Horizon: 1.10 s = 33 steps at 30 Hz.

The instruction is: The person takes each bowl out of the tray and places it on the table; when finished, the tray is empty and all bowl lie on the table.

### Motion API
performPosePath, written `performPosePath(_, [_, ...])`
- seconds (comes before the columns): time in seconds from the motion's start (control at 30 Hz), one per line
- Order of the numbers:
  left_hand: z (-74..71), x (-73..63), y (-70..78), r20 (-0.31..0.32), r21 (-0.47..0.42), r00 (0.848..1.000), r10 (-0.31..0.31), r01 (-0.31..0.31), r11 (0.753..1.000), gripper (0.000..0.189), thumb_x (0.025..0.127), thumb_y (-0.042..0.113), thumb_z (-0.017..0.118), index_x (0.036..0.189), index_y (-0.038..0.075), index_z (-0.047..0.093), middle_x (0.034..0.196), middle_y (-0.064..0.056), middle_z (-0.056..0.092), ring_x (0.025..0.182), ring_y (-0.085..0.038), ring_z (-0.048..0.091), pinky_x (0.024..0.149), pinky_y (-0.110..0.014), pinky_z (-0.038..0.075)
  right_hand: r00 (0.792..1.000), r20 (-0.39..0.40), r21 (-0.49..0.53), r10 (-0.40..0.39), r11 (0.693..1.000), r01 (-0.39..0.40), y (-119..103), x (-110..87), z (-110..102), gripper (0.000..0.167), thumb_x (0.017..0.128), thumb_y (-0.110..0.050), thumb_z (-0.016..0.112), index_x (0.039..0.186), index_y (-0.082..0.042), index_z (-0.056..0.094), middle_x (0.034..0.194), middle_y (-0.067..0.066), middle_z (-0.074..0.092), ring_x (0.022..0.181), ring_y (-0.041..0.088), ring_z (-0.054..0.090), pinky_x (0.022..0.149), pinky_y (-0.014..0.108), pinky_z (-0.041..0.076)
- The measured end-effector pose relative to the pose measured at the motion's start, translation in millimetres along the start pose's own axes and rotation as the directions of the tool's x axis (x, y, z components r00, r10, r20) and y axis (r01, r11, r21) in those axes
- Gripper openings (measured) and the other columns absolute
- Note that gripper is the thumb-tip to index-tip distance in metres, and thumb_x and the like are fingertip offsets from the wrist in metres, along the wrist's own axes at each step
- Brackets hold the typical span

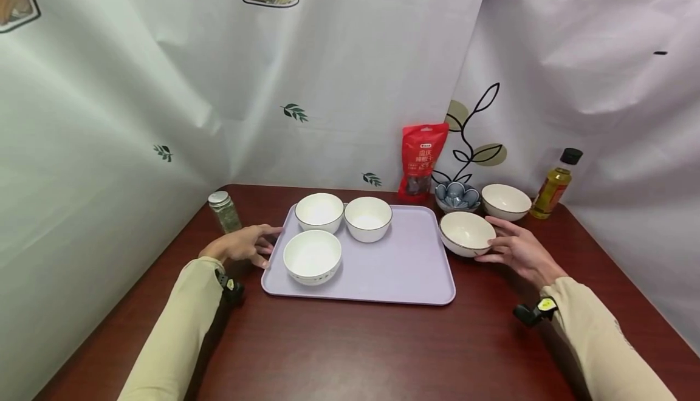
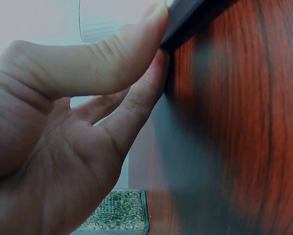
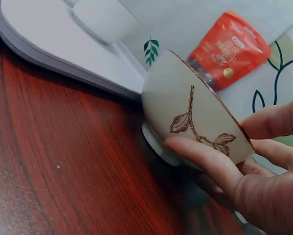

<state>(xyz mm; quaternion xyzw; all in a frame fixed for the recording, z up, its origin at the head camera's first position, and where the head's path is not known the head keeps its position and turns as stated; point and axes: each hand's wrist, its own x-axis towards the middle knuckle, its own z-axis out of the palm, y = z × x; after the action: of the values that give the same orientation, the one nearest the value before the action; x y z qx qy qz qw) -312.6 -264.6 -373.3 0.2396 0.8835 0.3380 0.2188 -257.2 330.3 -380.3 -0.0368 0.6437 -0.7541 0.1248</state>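
Note:
At the right edge of the lilac tray [image 1: 394, 267], my right hand [image 1: 519, 252] grips a cream bowl [image 3: 158, 93] with a brown leaf pattern, thumb and fingers spread around its side. Whether the bowl's foot touches the table I cannot tell. My left hand [image 1: 243, 246] touches the tray's left edge with its fingertips and thumb, the fingers fairly straight. Inside the tray's left half stand three white bowls: a back-left bowl [image 1: 319, 211], a back-middle bowl [image 1: 368, 219] and a front bowl [image 1: 312, 256]. All three are upright and look empty.
A spice jar [image 1: 225, 211] with a pale lid stands beyond my left hand. Behind the held bowl are a blue petal-shaped bowl [image 1: 457, 197], another cream bowl [image 1: 505, 202] and an oil bottle [image 1: 555, 185]. A red packet [image 1: 423, 158] stands against the curtain backdrop.

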Motion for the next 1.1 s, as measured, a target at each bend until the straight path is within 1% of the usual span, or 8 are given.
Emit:
performPosePath(0.17, [0.9, -0.6, 0.5, 0.001, 0.014, 1.0, 0.009, -0.009, 1.0, 0.1, 0.075, 0.006, 0.085, 0.153, -0.013, 0.024, 0.152, -0.036, 0.032, 0.125, -0.045, 0.057, 0.104, -0.048, 0.054, 1.0, -0.013, -0.007, 0.002, 1.0, -0.002, 0.3, 0.3, -0.9, 0.075, 0.097, 0.012, 0.038, 0.16, -0.003, 0.0, 0.158, 0.029, 0.007, 0.097, 0.013, 0.07, 0.086, 0.045, 0.063])
performPosePath(0.4, [0.1, -0.1, 0.5, -0.004, 0.017, 1.0, -0.003, 0.003, 1.0, 0.099, 0.076, 0.006, 0.084, 0.153, -0.012, 0.025, 0.153, -0.035, 0.032, 0.125, -0.044, 0.057, 0.104, -0.046, 0.055, 1.0, 0.013, 0.007, -0.003, 1.0, 0.003, -1.2, 1.0, -3.0, 0.075, 0.1, 0.009, 0.037, 0.161, -0.005, -0.004, 0.162, 0.025, -0.005, 0.101, 0.011, 0.07, 0.089, 0.043, 0.063])
performPosePath(0.53, [0.5, 0.7, 1.3, 0.004, 0.003, 1.0, -0.003, 0.003, 1.0, 0.1, 0.076, 0.004, 0.084, 0.154, -0.012, 0.024, 0.154, -0.035, 0.031, 0.126, -0.044, 0.056, 0.105, -0.047, 0.054, 1.0, -0.027, -0.187, 0.015, 0.982, -0.02, -3.0, -0.9, -2.3, 0.073, 0.106, -0.011, 0.044, 0.162, -0.006, -0.003, 0.16, 0.028, 0.007, 0.101, 0.001, 0.065, 0.093, 0.045, 0.061])
performPosePath(0.6, [1.7, 0.8, 1.3, 0.003, 0.004, 1.0, -0.007, 0.007, 1.0, 0.1, 0.076, 0.004, 0.084, 0.154, -0.011, 0.024, 0.154, -0.035, 0.031, 0.126, -0.044, 0.056, 0.105, -0.047, 0.054, 0.997, -0.069, -0.345, 0.025, 0.938, -0.048, -7.0, -2.1, 0.0, 0.075, 0.107, -0.023, 0.047, 0.161, -0.003, 0.0, 0.159, 0.032, 0.015, 0.105, 0.003, 0.063, 0.094, 0.045, 0.061])
performPosePath(0.7, [3.0, -0.5, 1.3, 0.0, 0.009, 1.0, -0.006, 0.006, 1.0, 0.099, 0.076, 0.003, 0.084, 0.153, -0.012, 0.024, 0.153, -0.036, 0.031, 0.125, -0.044, 0.056, 0.105, -0.048, 0.054, 0.99, -0.143, -0.571, -0.003, 0.817, -0.08, -17.3, -4.0, 5.3, 0.074, 0.106, -0.031, 0.047, 0.159, 0.004, 0.008, 0.156, 0.038, 0.024, 0.117, 0.022, 0.063, 0.095, 0.044, 0.06])
performPosePath(0.83, [2.9, -1.5, 1.0, 0.001, 0.007, 1.0, 0.0, 0.0, 1.0, 0.099, 0.076, 0.003, 0.084, 0.153, -0.013, 0.024, 0.152, -0.036, 0.032, 0.125, -0.045, 0.057, 0.104, -0.048, 0.054, 0.964, -0.23, -0.768, -0.133, 0.633, -0.096, -32.7, -5.6, 15.6, 0.072, 0.105, -0.036, 0.047, 0.156, 0.008, 0.021, 0.151, 0.041, 0.035, 0.129, 0.049, 0.052, 0.099, 0.051, 0.056])
performPosePath(0.9, [2.2, -1.0, 0.8, 0.003, 0.006, 1.0, -0.006, 0.006, 1.0, 0.099, 0.076, 0.003, 0.084, 0.153, -0.013, 0.024, 0.153, -0.036, 0.031, 0.125, -0.044, 0.057, 0.104, -0.047, 0.054, 0.946, -0.253, -0.803, -0.205, 0.59, -0.087, -39.1, -4.1, 24.4, 0.07, 0.104, -0.037, 0.048, 0.155, 0.006, 0.025, 0.149, 0.04, 0.038, 0.131, 0.052, 0.05, 0.102, 0.058, 0.051])
performPosePath(1.1, [-1.0, -0.6, 1.2, -0.003, 0.003, 1.0, -0.014, 0.014, 1.0, 0.1, 0.074, 0.001, 0.085, 0.152, -0.014, 0.024, 0.152, -0.036, 0.032, 0.123, -0.043, 0.057, 0.103, -0.045, 0.056, 0.902, -0.231, -0.838, -0.365, 0.546, 0.006, -49.9, 12.4, 59.3, 0.064, 0.101, -0.029, 0.056, 0.153, 0.001, 0.035, 0.147, 0.037, 0.043, 0.134, 0.053, 0.047, 0.11, 0.063, 0.042])
